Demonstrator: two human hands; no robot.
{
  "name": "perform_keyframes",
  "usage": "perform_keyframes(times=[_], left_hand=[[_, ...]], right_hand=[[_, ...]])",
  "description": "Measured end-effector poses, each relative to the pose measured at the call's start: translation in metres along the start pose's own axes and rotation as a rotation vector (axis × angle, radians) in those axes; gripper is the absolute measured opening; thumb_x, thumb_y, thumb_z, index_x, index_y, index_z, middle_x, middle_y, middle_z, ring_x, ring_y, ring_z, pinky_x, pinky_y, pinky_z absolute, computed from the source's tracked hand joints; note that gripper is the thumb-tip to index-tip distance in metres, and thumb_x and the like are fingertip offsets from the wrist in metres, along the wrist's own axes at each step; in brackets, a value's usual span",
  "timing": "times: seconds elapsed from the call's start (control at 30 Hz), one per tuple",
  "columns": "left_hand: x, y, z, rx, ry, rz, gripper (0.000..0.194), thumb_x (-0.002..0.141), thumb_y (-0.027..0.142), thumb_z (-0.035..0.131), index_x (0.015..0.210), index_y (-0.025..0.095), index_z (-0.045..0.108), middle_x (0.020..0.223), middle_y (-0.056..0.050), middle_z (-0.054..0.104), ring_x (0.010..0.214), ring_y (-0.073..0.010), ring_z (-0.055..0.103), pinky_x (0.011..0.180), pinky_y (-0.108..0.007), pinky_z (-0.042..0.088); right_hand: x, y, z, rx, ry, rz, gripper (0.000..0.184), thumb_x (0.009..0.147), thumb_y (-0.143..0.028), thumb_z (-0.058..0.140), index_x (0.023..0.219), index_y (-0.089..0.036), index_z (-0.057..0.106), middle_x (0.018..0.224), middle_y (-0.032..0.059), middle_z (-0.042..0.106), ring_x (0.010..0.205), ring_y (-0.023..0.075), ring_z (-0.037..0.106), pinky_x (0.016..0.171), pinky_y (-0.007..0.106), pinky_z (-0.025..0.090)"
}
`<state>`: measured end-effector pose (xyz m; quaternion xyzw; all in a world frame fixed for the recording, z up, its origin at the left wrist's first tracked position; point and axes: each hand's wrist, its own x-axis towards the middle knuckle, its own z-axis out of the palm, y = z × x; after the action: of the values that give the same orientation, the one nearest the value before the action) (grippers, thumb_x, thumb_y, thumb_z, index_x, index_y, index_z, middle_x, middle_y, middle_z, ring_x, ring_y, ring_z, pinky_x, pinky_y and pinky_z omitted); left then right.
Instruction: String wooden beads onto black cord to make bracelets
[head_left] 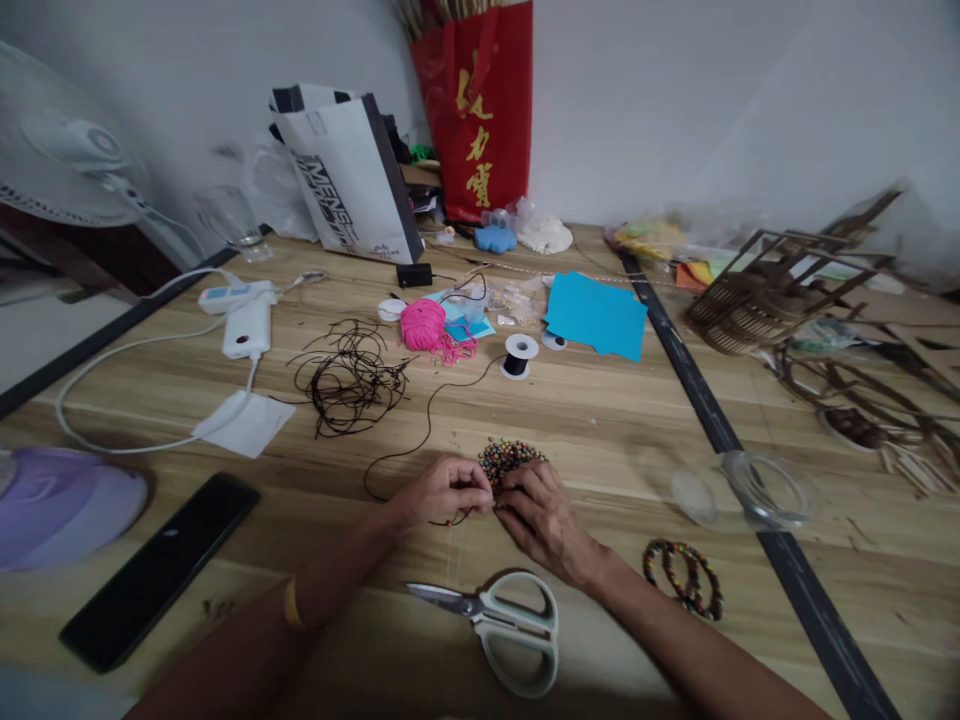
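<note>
While near beads, two hands

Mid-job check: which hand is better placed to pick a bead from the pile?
Right, I'd say: the right hand bends down at the near edge of the bead pile. The dark cord runs toward the left hand, which looks pinched; what it holds is unclear.

On the surface I see beads behind the hands, scissors in front, bracelets right, a phone left; beyond the beads stands a spool, yarn to its left, paper to its right.
</note>
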<state>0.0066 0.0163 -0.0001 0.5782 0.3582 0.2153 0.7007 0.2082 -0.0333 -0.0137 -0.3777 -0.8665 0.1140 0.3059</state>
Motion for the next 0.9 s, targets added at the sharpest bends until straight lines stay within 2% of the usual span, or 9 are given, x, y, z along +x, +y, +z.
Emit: perform_keyframes(times=[0.23, 0.53, 0.73, 0.9], left_hand=[[0.000, 0.001, 0.001, 0.034, -0.006, 0.000, 0.031, 0.070, 0.040, 0.071, 0.070, 0.012, 0.059, 0.060, 0.000, 0.060, 0.056, -0.0084, 0.052, 0.056, -0.020, 0.042], [0.001, -0.006, -0.001, 0.077, -0.039, 0.015, 0.033, 0.071, 0.042, 0.071, 0.073, 0.011, 0.060, 0.064, -0.001, 0.062, 0.057, -0.0087, 0.052, 0.056, -0.020, 0.041], [0.001, -0.009, -0.001, 0.118, -0.047, 0.037, 0.027, 0.073, 0.037, 0.069, 0.074, 0.010, 0.063, 0.067, -0.002, 0.063, 0.061, -0.0093, 0.053, 0.059, -0.020, 0.040], [0.000, -0.008, 0.000, 0.125, -0.049, 0.033, 0.027, 0.072, 0.037, 0.070, 0.075, 0.010, 0.063, 0.066, -0.002, 0.063, 0.059, -0.0089, 0.052, 0.058, -0.019, 0.040]], right_hand=[[0.000, 0.001, 0.002, 0.020, -0.016, -0.013, 0.009, 0.091, -0.018, 0.054, 0.096, -0.019, 0.062, 0.096, 0.0080, 0.061, 0.094, 0.0223, 0.050, 0.085, 0.041, 0.043], [0.003, -0.002, -0.009, 0.134, 0.105, -0.015, 0.007, 0.090, -0.016, 0.055, 0.094, -0.019, 0.060, 0.091, 0.0072, 0.061, 0.086, 0.0197, 0.053, 0.077, 0.037, 0.044], [0.002, -0.002, -0.008, 0.167, 0.088, -0.044, 0.009, 0.089, -0.012, 0.054, 0.088, -0.020, 0.057, 0.079, 0.0014, 0.065, 0.075, 0.0154, 0.057, 0.093, 0.043, 0.038], [0.001, -0.001, -0.006, 0.179, 0.107, -0.034, 0.009, 0.087, -0.011, 0.054, 0.087, -0.021, 0.055, 0.077, 0.0013, 0.066, 0.073, 0.0147, 0.059, 0.093, 0.042, 0.039]])
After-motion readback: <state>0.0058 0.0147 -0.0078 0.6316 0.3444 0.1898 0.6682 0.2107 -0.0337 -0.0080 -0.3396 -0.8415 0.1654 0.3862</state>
